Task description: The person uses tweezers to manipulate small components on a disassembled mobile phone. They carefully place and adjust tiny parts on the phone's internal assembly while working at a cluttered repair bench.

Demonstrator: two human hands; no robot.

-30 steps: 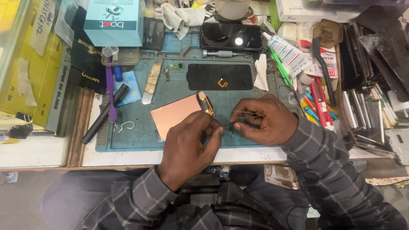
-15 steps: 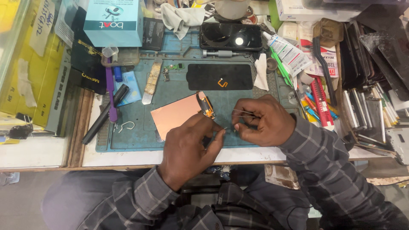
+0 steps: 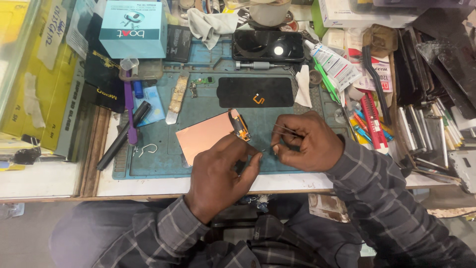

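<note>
1. Copper-coloured, the thin sheet (image 3: pixel 206 140) lies on the blue work mat (image 3: pixel 148 166) just beyond my left hand (image 3: pixel 218 173), whose fingertips are pinched close together on something too small to make out.
2. My right hand (image 3: pixel 310 144) holds fine metal tweezers (image 3: pixel 277 144), fingers closed around them, their tip just beside my left fingertips.
3. At the sheet's far corner sits a small orange-and-black part (image 3: pixel 240 125).
4. Farther off lies a black phone panel (image 3: pixel 255 92).
5. Beyond it rests a dark phone (image 3: pixel 267 45).
</note>
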